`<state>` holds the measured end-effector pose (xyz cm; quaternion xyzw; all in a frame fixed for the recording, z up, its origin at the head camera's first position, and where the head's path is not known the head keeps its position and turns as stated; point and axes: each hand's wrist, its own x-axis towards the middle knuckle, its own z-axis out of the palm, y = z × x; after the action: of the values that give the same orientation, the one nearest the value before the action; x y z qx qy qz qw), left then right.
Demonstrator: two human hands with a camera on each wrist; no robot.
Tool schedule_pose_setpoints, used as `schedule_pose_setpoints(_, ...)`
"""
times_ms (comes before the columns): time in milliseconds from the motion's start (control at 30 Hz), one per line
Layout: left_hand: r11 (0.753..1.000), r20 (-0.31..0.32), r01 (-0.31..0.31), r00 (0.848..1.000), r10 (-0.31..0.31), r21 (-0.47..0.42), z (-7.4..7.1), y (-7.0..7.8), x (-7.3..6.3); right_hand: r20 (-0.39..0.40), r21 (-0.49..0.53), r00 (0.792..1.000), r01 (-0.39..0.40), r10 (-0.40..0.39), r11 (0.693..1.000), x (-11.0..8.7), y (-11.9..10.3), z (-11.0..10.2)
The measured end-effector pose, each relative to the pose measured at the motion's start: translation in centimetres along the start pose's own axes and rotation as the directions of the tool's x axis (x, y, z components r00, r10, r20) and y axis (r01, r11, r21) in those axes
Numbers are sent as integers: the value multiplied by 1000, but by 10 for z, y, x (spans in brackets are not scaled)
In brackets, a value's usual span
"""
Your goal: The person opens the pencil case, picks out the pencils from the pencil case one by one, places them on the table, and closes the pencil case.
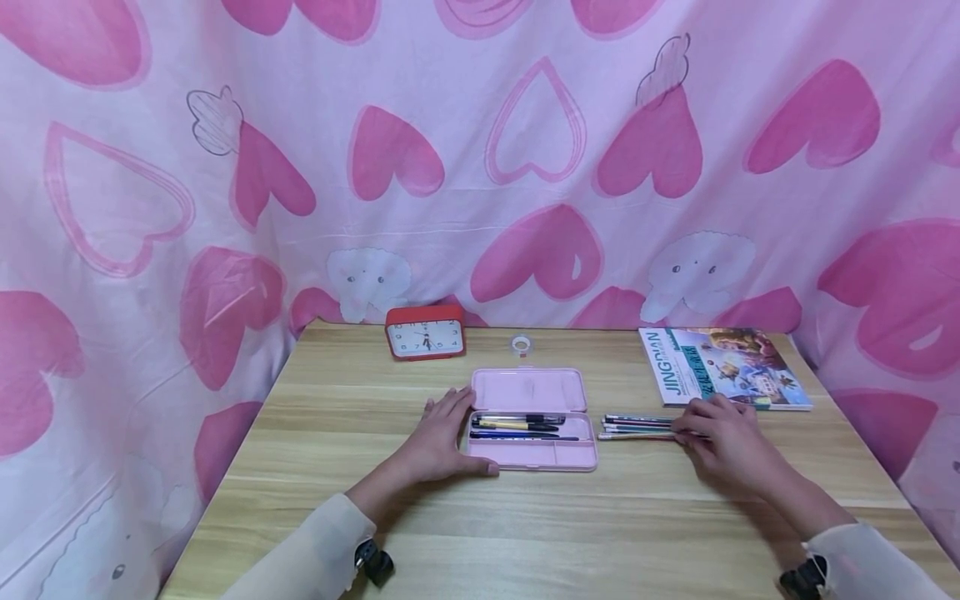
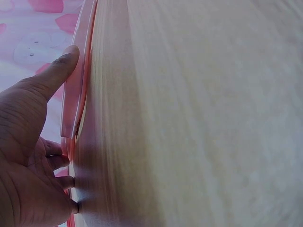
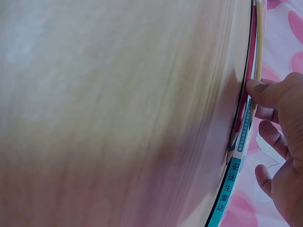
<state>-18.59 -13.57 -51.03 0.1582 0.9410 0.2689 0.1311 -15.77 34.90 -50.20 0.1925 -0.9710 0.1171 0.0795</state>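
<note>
A pink pencil case lies with its lid folded back; several pens rest inside its back compartment. My left hand is spread at the left end of the case, its straight thumb touching the front edge, also seen along the pink wall in the left wrist view. To the right of the case lies a bundle of several pencils on the table. My right hand pinches their right ends between thumb and fingers. Red and yellow pencils show in the right wrist view.
A red alarm clock stands at the back left of the wooden table. A small tape roll lies behind the case. A picture book is at the back right, just beyond my right hand. A pink heart-patterned curtain hangs behind.
</note>
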Motion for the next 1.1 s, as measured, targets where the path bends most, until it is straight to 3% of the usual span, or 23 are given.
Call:
schedule_pose_setpoints(633, 1000, 1, 4, 1000, -4, -2, 1, -1, 0, -2, -16, 1000, -11, 11, 1000, -7, 1, 3)
schedule_pose_setpoints(1100, 1000, -1, -3, 1000, 3, -8, -1, 1, -1, -63, -19, 998, 28, -29, 999, -9, 0, 5)
